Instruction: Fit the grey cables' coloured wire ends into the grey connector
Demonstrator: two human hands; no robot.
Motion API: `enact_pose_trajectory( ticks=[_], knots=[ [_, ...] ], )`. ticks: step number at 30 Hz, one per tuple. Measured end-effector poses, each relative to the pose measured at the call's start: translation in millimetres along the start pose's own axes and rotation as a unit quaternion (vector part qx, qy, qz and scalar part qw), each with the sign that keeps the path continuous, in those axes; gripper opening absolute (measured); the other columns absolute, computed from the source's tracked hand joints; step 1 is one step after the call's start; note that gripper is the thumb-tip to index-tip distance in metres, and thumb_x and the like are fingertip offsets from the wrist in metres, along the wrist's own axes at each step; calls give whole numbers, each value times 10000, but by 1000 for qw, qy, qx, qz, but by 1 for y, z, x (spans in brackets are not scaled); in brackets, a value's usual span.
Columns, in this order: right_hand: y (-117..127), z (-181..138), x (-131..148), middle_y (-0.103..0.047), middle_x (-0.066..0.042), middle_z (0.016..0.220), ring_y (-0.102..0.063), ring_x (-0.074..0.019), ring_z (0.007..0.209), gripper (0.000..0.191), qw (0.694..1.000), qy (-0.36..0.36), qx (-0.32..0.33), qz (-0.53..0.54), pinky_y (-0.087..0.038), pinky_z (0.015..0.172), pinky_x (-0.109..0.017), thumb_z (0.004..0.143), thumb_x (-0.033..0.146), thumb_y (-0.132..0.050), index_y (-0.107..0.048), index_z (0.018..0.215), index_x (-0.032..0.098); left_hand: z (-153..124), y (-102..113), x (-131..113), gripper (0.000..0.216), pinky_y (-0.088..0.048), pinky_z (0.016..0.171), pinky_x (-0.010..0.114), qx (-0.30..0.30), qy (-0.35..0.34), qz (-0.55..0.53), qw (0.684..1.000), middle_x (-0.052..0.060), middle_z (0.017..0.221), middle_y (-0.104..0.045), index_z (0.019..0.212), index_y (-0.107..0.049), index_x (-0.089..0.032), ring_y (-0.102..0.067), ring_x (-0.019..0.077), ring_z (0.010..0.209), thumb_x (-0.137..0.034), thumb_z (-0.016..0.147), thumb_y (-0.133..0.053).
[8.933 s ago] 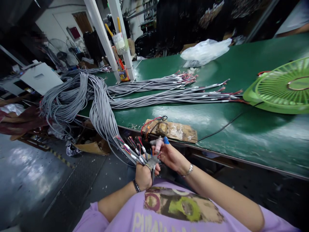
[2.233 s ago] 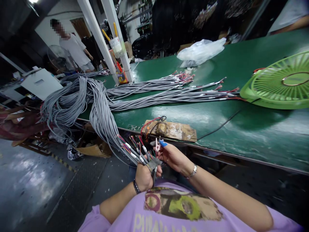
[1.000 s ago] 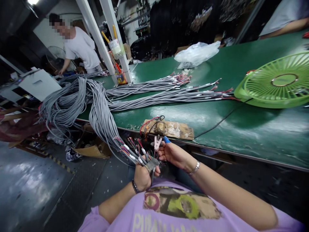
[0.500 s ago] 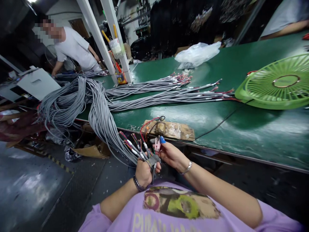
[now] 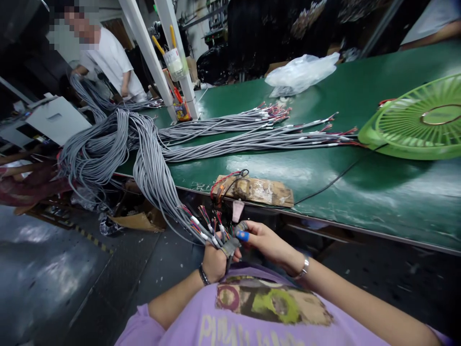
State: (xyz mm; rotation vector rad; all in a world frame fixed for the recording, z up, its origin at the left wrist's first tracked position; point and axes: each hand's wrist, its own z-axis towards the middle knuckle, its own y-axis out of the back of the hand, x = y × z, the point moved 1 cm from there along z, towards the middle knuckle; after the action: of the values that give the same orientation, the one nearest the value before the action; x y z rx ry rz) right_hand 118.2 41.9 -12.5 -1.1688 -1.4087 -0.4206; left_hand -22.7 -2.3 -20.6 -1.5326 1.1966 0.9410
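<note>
My left hand [image 5: 215, 262] is closed in a fist round the ends of several grey cables [image 5: 158, 185], whose stripped coloured wires [image 5: 206, 222] fan out above my knuckles. The cables run up from my fist onto the green table [image 5: 360, 192]. My right hand [image 5: 264, 240] sits just right of the wire ends, thumb and forefinger pinched together, with a blue cover [image 5: 242, 236] on the fingertip. What the pinch holds is too small to make out. A small pale clip [image 5: 237, 210] hangs at the table edge just above it.
More grey cables [image 5: 252, 137] with red wire ends lie across the table. A taped brown block [image 5: 257, 190] with red and black wires sits at the near edge. A green fan [image 5: 418, 122] lies right, a plastic bag [image 5: 302, 72] far back. A person in white [image 5: 108, 57] handles cables at far left.
My right hand has dropped from beside the pale clip down to the wire ends at my left fist. The person in white has lifted a bunch of cables.
</note>
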Motion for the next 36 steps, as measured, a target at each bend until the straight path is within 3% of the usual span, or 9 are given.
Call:
enact_pose_trajectory(
  ticks=[5,13,20,26,36],
  knots=[
    [-4,-3,4,-582,13,600,-493,-112,539,329,996,40,34,-76,-383,525,-245,674,471,-694,-574,715,168,-1,0,0,266,-424,402,210,103,55,48,992,11,446,-602,678,-636,-122,-508,103,353,-379,668,-706],
    [-1,-2,3,-587,5,683,-481,-99,597,345,997,13,32,-71,-351,552,-225,714,474,-657,-579,809,152,-1,2,-1,260,-429,415,204,1,13,-4,1000,13,456,-609,667,-631,-128,-553,116,395,-379,676,-698],
    [-11,0,6,-584,24,562,-507,-109,520,355,995,14,15,-93,-338,516,-236,705,504,-648,-526,732,171,-1,1,1,259,-458,444,215,4,18,-10,1000,4,451,-606,677,-612,-138,-574,126,417,-371,654,-722],
    [-14,-2,4,-589,27,513,-521,-118,487,332,999,34,6,-41,-331,501,-246,725,488,-631,-494,714,186,0,1,-1,298,-427,413,198,-23,6,-12,1000,7,446,-601,600,-574,-136,-530,101,378,-394,676,-701],
    [-14,3,0,-600,20,484,-555,-131,462,298,999,23,35,-31,-294,485,-242,772,461,-602,-505,737,181,1,-1,1,274,-411,403,200,-15,16,-8,1000,0,443,-601,652,-592,-140,-532,108,374,-383,659,-718]
  ],
)
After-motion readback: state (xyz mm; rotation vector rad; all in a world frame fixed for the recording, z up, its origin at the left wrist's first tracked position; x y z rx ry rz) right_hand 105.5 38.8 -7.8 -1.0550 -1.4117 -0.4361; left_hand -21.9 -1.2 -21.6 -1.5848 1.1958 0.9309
